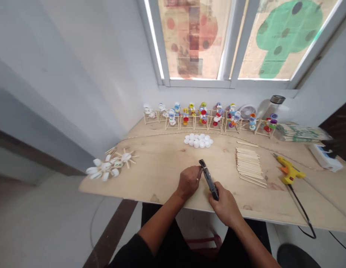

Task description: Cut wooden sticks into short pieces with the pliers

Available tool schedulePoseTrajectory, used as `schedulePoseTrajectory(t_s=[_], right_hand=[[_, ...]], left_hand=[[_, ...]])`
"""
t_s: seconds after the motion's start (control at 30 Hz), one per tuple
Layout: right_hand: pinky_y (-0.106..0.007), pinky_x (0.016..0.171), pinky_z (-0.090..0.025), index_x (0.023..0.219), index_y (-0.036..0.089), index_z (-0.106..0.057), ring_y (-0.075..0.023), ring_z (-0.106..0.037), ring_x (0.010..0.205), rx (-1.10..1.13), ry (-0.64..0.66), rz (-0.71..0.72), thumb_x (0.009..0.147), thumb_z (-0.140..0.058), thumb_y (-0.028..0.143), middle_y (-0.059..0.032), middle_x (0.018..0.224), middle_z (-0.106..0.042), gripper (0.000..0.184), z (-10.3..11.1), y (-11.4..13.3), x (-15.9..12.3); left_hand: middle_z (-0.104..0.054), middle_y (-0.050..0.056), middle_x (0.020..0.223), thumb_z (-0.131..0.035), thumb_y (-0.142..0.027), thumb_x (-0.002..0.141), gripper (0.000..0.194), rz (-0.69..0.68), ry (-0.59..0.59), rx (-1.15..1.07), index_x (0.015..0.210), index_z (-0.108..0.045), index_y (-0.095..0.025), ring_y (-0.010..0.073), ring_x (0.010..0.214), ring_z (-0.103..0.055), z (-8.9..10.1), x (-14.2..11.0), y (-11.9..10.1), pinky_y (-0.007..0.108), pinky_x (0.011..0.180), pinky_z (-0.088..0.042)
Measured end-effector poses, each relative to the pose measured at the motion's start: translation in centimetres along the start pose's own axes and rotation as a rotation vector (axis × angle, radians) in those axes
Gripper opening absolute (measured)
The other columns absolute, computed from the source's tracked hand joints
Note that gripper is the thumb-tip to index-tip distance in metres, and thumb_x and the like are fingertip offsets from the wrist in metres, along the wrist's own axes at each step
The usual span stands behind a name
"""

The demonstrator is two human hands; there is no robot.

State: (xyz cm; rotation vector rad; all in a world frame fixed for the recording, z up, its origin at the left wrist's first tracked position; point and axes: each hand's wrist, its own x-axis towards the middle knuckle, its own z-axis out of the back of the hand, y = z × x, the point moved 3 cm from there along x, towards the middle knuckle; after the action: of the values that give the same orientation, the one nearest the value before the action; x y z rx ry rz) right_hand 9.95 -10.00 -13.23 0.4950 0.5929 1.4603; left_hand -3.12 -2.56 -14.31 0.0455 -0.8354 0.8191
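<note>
My right hand [225,204] is wrapped round a slim black hand tool [208,179], which looks like pliers seen edge-on. The tool points away from me and slightly left. My left hand [189,181] is closed beside the tool's far end, pinching what looks like a thin pale wooden stick; the fingers hide most of it. A bit of pale material crosses the tool near its tip. Beyond both hands lies a cluster of white bottle caps [198,140]. Right of them is a stack of thin wooden sticks [248,163].
A yellow glue gun [289,170] with a black cord lies at right, near a white power strip [326,158]. Small stick frames with coloured caps [203,116] line the wall. White cap-and-stick wheels [104,168] lie left. A bottle [273,108], fan [247,111] and bagged sticks [301,133] stand behind.
</note>
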Motion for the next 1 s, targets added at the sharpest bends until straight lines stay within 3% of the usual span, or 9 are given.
schedulePoseTrajectory(t_s=[0.43,1.0], right_hand=[[-0.025,0.061,-0.034,0.083,0.021,-0.049,-0.0194,-0.058,0.07,0.034,-0.021,0.057,0.073,-0.045,0.016,-0.0032,0.075,-0.064,0.011,-0.37,-0.7,0.14],[-0.022,0.059,-0.032,0.081,0.021,-0.051,-0.0162,-0.055,0.066,0.055,-0.039,-0.007,0.069,-0.05,0.012,-0.0002,0.071,-0.062,0.015,0.13,0.28,-0.22]], left_hand=[[-0.059,0.004,0.065,-0.029,-0.024,0.09,0.028,-0.012,0.013,0.096,0.078,-0.053,-0.017,0.0125,0.059,-0.055,0.14,0.16,-0.39,0.024,0.055,-0.041],[-0.059,0.004,0.067,-0.029,-0.027,0.091,0.026,-0.011,0.031,0.024,0.084,-0.052,-0.017,0.014,0.061,-0.056,0.03,-0.15,0.07,0.025,0.056,-0.041]])
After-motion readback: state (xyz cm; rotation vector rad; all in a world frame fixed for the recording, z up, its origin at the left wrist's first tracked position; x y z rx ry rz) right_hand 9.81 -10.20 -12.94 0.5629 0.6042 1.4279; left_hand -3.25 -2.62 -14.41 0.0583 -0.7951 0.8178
